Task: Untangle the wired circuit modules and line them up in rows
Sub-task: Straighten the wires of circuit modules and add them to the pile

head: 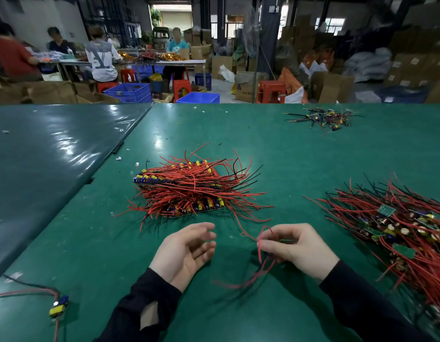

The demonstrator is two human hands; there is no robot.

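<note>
A stack of circuit modules lined up in rows (187, 188), with red and black wires sticking out, sits mid-table. A tangled heap of wired modules (399, 225) lies at the right. My right hand (295, 248) pinches the red wires of one module (262, 253); the wires loop above my fingers and trail down toward me, and the module board itself is hidden under the hand. My left hand (187, 250) hovers just left of it, palm turned inward, fingers apart and holding nothing.
A single module with a yellow part (58, 308) and its wires lies at the near left. A small pile of wired parts (322, 118) sits far right. The green table (275, 154) joins a darker sheet (53, 154) on the left. People work at a distant table.
</note>
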